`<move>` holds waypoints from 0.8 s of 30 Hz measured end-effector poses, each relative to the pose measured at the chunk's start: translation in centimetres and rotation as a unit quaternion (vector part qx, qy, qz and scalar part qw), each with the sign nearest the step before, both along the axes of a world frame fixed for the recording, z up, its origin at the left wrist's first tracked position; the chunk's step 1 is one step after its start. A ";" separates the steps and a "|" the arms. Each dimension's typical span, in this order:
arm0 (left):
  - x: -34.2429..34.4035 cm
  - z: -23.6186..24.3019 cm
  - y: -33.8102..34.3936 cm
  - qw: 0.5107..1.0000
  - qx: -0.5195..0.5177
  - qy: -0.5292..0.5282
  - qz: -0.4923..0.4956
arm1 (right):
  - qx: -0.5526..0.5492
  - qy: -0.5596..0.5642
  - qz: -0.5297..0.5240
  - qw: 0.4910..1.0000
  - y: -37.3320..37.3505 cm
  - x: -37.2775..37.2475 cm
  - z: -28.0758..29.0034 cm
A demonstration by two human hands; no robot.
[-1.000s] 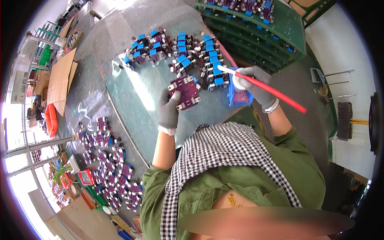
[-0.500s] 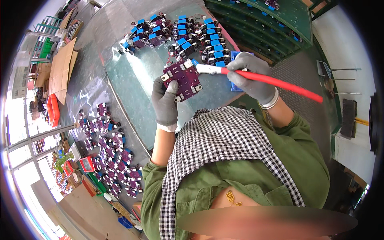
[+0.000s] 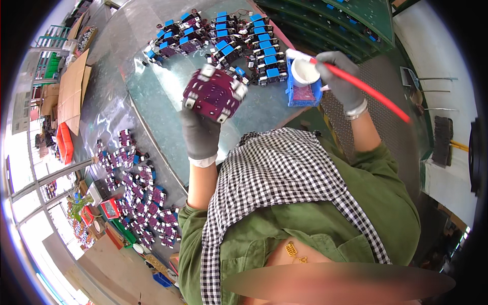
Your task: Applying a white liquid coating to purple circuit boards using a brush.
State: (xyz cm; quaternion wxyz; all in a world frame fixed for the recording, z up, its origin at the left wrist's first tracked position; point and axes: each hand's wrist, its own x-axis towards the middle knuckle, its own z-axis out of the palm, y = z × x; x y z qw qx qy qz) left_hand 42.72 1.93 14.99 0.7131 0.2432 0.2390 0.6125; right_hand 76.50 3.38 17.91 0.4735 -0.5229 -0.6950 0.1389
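A purple circuit board [image 3: 212, 96] with white blocks at its corners is tilted in my gloved left hand [image 3: 200, 134], which grips its near edge; the board is smeared by motion. In my gloved right hand [image 3: 343, 84] is a brush [image 3: 378, 95] with a long red handle and a white head. The brush head is over the far rim of a white cup [image 3: 306, 76]; I cannot tell if it touches. That cup stands in a blue plastic bin [image 3: 300, 103] at the table's right edge, and a reddish patch shows beside it.
Rows of assembled boards with blue tops [image 3: 265, 46] stand on the green table [image 3: 157, 101] at the far side. Many loose purple boards [image 3: 147, 195] lie on the grey surface to the left. Green shelving [image 3: 325, 23] rises beyond; a cardboard sheet [image 3: 75, 94] leans far left.
The brush has left the board and moved right, up to the cup in the bin. My left hand has drawn slightly left and turned the board.
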 end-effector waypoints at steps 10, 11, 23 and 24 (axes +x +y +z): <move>1.5 -3.7 0.9 0.979 -0.098 -0.157 -0.087 | 0.026 -0.417 -0.008 0.908 0.9 6.6 -8.9; 1.7 -3.8 1.0 0.979 -0.098 -0.158 -0.087 | 0.023 -0.416 -0.009 0.909 0.5 6.0 -8.1; 3.5 -2.0 1.9 0.984 0.067 -0.156 -0.056 | 0.037 0.102 0.037 0.993 -2.2 -8.8 1.9; 3.3 -2.0 2.0 0.984 0.064 -0.156 -0.054 | 0.034 0.086 0.046 0.995 -2.0 -9.1 2.0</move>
